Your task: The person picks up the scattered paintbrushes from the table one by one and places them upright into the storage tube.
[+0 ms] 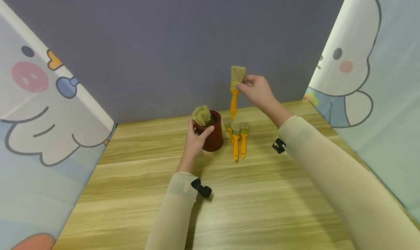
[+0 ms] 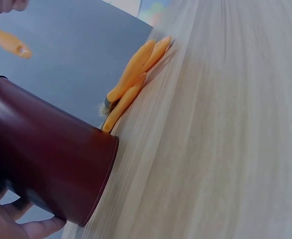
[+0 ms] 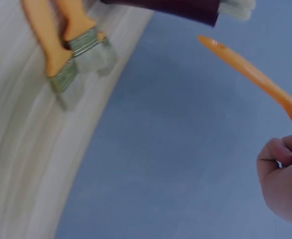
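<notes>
My left hand [image 1: 193,142] grips a dark red cylindrical pot [image 1: 214,138] at its rim, thumb and fingers curved around its side. Several brushes stand in the pot with their pale bristles [image 1: 201,115] up. In the left wrist view the pot [image 2: 51,149] fills the left side. Above the table, right of the pot, my right hand [image 1: 259,91] pinches a paintbrush [image 1: 234,96] around its metal band. Its bristles point up and its orange handle hangs down. In the right wrist view the handle [image 3: 255,74] points toward the pot.
Three more orange-handled paintbrushes [image 1: 236,147] lie on the wooden table [image 1: 137,177] just right of the pot, bristles toward the back. A grey wall [image 1: 164,60] closes the back, with cartoon-printed panels on both sides. Black wrist cameras [image 1: 279,146] sit at the sleeves.
</notes>
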A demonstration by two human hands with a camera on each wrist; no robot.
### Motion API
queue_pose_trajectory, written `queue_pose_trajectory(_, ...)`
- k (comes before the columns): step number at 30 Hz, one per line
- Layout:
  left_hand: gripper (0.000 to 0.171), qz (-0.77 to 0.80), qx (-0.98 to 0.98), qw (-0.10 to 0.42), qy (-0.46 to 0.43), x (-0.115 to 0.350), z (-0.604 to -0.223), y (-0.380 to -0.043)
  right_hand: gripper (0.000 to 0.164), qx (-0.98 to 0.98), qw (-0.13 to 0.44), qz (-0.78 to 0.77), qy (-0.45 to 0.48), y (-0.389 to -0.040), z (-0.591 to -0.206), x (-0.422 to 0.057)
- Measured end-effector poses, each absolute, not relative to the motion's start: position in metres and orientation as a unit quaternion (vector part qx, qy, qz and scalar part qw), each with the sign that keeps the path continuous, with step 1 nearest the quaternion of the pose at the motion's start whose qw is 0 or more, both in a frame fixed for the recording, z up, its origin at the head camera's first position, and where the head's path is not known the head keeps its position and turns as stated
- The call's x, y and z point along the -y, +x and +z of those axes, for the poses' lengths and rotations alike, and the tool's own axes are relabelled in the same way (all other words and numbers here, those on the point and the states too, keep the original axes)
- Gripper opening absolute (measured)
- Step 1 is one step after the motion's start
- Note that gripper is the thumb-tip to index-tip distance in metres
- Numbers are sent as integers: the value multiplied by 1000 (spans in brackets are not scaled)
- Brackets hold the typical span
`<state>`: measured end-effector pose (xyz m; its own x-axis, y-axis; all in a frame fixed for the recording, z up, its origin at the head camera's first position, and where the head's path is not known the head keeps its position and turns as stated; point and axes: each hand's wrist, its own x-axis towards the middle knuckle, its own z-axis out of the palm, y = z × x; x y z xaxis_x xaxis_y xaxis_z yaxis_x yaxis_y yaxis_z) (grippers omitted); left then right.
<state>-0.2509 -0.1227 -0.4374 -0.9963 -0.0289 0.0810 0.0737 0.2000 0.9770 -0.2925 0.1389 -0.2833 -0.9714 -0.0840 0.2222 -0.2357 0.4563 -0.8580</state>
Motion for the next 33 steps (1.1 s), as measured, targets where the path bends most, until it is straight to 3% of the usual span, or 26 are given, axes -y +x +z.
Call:
queue_pose_trajectory(10,103,-628,777,39,-12,123,-437,-251,27,835,113,520,139,-292,-274,-94)
queue_pose_trajectory(33,104,-625,780,38,-12,124,-439,-253,30,859,74,489,131,-290,-314,-62)
